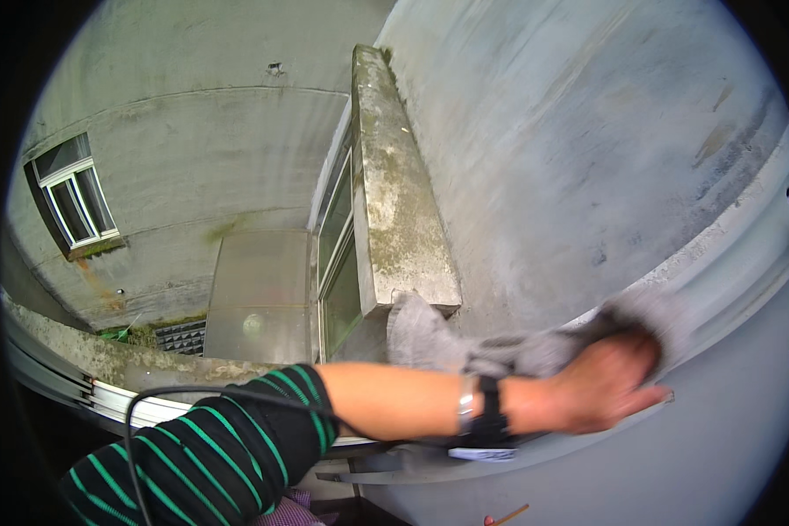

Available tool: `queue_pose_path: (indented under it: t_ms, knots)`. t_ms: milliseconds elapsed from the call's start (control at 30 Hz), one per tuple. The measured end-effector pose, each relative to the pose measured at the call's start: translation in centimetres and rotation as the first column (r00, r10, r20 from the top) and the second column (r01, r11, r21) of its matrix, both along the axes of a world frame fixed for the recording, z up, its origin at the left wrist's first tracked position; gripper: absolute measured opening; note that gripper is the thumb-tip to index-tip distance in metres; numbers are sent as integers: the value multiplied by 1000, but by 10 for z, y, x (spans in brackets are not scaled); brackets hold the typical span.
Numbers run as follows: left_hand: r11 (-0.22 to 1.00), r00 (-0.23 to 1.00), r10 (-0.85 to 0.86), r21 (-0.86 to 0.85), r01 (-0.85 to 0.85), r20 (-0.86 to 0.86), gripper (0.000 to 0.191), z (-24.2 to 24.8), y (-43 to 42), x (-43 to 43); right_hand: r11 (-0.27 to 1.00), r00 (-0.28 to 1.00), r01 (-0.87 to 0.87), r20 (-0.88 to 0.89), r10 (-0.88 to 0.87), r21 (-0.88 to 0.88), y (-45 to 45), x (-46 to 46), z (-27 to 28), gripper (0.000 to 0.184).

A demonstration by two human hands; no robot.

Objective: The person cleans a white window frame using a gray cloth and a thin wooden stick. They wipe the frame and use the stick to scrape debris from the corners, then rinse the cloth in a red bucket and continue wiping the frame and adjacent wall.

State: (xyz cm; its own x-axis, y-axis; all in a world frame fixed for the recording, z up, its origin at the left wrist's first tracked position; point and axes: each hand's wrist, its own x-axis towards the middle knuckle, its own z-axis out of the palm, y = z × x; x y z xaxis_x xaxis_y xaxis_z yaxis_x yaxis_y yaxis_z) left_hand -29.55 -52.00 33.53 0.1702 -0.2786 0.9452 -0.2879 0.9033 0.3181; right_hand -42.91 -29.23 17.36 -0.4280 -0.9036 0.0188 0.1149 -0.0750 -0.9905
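My left hand (598, 388) reaches across from the lower left, blurred, its fingers curled into a grey cloth (427, 335). The thumb sticks out towards the lower right, along the edge of a pale window frame (717, 342). The cloth trails leftward behind my forearm, its far end in front of the end of a mossy concrete ledge (407, 223). A black strap and a shiny band circle my wrist. My right hand is not clearly in view; at the bottom edge a thin brown stick (513, 514) shows beside a small pinkish shape that I cannot identify.
A black cable (131, 427) loops over my striped sleeve. Beyond the opening are a grey outer wall (532, 144), a glazed window (338, 263) under the ledge, a translucent panel (256, 296), and another window (75, 197) at far left. White sliding tracks (125, 402) run below.
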Motion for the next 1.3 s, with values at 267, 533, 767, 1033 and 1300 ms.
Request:
queue_pose_path:
  t_ms: [267,533,767,1033,1300]
  knots:
    - [700,962,-157,713,-52,224,64,-283,70,8,988,985,152,-79,-152,-5,27,-6,-3,21]
    - [335,903,-265,911,-242,338,55,-329,63,28,985,982,168,-82,-170,-33,44,0,5,22]
    - [584,960,-228,812,0,164,32,-227,73,35,980,965,164,-186,-183,-110,52,9,18,24]
    - [982,997,-80,-174,79,1,57,43,45,18,950,933,255,-211,-291,-181,83,-8,43,24]
    - [935,956,-279,-251,250,-88,60,229,7,-17,918,916,345,-145,-375,-193,98,-10,47,15]
